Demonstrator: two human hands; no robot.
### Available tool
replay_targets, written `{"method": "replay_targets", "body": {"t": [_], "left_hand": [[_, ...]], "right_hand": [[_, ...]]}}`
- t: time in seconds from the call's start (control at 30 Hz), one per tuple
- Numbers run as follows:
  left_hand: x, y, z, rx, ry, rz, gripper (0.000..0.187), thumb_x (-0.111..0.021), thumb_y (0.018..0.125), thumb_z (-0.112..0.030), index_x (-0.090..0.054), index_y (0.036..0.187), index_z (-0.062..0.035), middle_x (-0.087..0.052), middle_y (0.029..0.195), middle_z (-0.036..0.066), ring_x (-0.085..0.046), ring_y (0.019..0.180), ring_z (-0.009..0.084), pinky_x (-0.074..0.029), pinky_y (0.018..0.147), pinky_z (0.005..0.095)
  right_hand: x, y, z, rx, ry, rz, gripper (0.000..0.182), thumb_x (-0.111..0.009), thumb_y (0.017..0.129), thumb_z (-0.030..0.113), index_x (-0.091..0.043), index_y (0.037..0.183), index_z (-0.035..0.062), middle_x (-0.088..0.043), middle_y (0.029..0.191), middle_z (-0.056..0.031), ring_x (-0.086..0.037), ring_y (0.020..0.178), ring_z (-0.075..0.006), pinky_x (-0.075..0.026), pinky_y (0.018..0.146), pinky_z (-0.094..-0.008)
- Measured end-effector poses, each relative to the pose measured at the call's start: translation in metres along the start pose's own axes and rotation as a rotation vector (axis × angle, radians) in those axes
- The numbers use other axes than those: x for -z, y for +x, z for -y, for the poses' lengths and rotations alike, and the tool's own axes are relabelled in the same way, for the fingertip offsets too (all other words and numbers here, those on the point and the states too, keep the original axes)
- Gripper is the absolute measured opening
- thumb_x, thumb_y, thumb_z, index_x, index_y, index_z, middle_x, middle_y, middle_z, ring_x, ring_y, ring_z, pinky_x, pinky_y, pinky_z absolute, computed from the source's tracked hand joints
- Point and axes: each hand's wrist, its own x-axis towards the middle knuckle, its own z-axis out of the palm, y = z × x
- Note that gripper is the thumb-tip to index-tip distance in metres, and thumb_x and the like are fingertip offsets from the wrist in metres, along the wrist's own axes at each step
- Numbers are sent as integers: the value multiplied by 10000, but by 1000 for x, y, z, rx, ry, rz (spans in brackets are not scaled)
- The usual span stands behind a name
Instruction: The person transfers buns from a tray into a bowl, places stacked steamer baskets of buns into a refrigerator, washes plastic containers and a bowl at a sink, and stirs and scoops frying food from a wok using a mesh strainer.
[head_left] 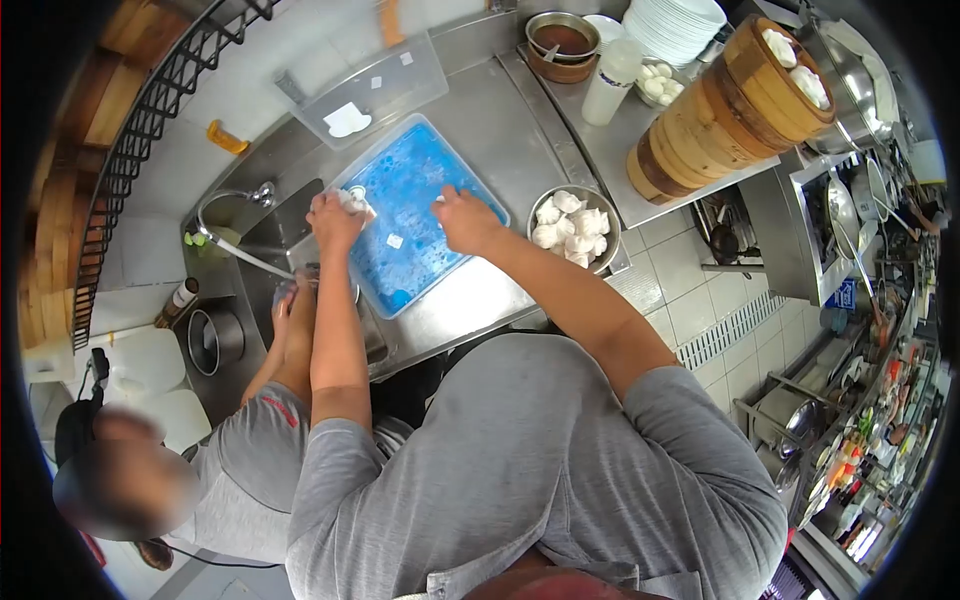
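A clear plastic tub (480,170) with a mottled blue inside stands on the steel counter in front of me. Over its left side, my left hand (338,222) is closed, with a small white piece (358,198) at its fingertips. My right hand (470,222) is pinched over the tub's right part, and a bit of white shows between its fingers. What either white piece is, I cannot make out. A white paper square (395,241) lies in the tub between my hands. Right of my right forearm, a metal bowl (614,240) holds several white buns (575,228).
A stack of bamboo steamers (715,115) stands at the right, near a white bottle (611,82), a bowl of brown liquid (562,40) and plates (672,25). A clear lid (390,85) leans behind the tub. At left, a co-worker's hands (288,305) are by the sink tap (262,194).
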Motion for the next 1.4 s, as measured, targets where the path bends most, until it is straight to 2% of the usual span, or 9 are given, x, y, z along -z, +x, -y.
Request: {"method": "replay_targets", "body": {"t": [0.13, 0.27, 0.37, 0.5, 0.67, 0.87, 0.97, 1.27, 1.4], "left_hand": [[-9, 7, 3, -70, -2, 37, 820, -839, 676, -459, -575, 1368, -108, -508, 1394, 183, -530, 1212, 402, -409, 1058, 499], [-7, -13, -19, -64, -7, -17, 823, -825, 716, -436, -527, 1427, -148, -480, 1422, 167, -524, 1225, 397, -412, 1061, 483], [-14, -11, -18, -53, -40, 4, 848, -835, 717, -387, -485, 1462, -185, -473, 1422, 158, -518, 1227, 404, -435, 1042, 470], [-23, -21, -36, -117, -141, 41, 854, -856, 694, -315, -486, 1459, -231, -472, 1407, 147, -520, 1213, 409, -473, 998, 469], [-15, -34, -86, -207, -219, 127, 783, -871, 662, -275, -558, 1378, -234, -478, 1388, 118, -529, 1163, 398, -494, 969, 472], [-17, -40, -126, -335, -179, 191, 582, -874, 631, -246, -684, 1179, -194, -506, 1352, 95, -525, 1145, 390, -497, 956, 459], [-16, -45, -134, -361, -210, 197, 468, -871, 625, -238, -734, 1068, -179, -519, 1346, 96, -528, 1146, 389, -494, 954, 450], [-30, -57, -137, -485, -361, 130, 352, -870, 602, -224, -774, 937, -173, -563, 1291, 102, -568, 1105, 358, -502, 929, 426], [-36, -52, -140, -507, -558, 153, 341, -871, 589, -223, -780, 911, -154, -545, 1296, 137, -595, 1055, 355, -507, 928, 435]], "right_hand": [[22, -16, 2, 121, 313, -209, 309, -658, 748, 43, -669, 1057, 43, -582, 1162, -205, -577, 1142, -367, -522, 943, -443], [57, -74, -25, 27, 385, -395, 381, -697, 751, 84, -654, 1129, 75, -582, 1270, -217, -538, 1243, -385, -475, 1030, -438], [69, -126, -72, -90, 244, -575, 452, -719, 734, 58, -636, 1178, 84, -545, 1316, -263, -535, 1256, -420, -462, 1055, -450], [81, -177, -112, -250, 124, -570, 492, -738, 740, 69, -635, 1221, 84, -530, 1366, -252, -572, 1206, -416, -510, 982, -441], [89, -197, -108, -363, 131, -536, 599, -763, 756, 109, -576, 1325, 99, -509, 1405, -249, -560, 1222, -421, -491, 1011, -433], [76, -214, -129, -289, 84, -637, 648, -763, 751, 104, -540, 1359, 97, -508, 1424, -211, -575, 1211, -387, -529, 944, -419], [81, -218, -131, -330, 290, -657, 632, -759, 709, 87, -552, 1301, 10, -527, 1398, -220, -523, 1270, -406, -432, 1081, -436], [80, -226, -118, -462, 266, -763, 516, -767, 743, 84, -601, 1227, 18, -584, 1310, -225, -551, 1233, -400, -466, 1038, -425], [76, -217, -86, -343, 226, -722, 476, -756, 758, 92, -604, 1200, 4, -598, 1274, -221, -571, 1189, -401, -480, 1010, -431]]}}
